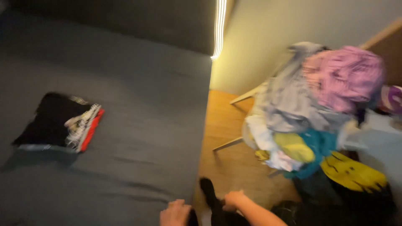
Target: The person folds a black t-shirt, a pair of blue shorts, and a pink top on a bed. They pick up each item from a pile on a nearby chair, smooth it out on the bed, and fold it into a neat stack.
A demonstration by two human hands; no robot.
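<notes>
Left hand (pixel 175 212) curled at the grey bed (pixel 138 125) edge, grasp unclear; right hand (pixel 232 200) pinching a black garment (pixel 211 201) above the wooden floor (pixel 230 142). Best lifted clear of the clothes pile (pixel 310 121).

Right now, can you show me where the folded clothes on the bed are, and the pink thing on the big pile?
folded clothes (pixel 58 123), head view, on the black top fabric.
pink garment (pixel 345 75), head view, on its bunched middle.
</notes>
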